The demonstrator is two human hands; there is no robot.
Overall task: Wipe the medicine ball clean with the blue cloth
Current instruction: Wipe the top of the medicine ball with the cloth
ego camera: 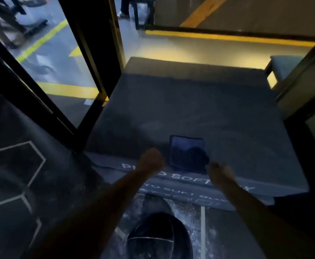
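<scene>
Medicine ball (158,238) on floor; blue cloth (187,152) flat, square-on.

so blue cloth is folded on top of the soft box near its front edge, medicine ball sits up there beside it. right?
Not quite. In the head view the medicine ball is down on the floor in front of the soft box, not on top. The blue cloth does lie folded on the box near its front edge.
</scene>
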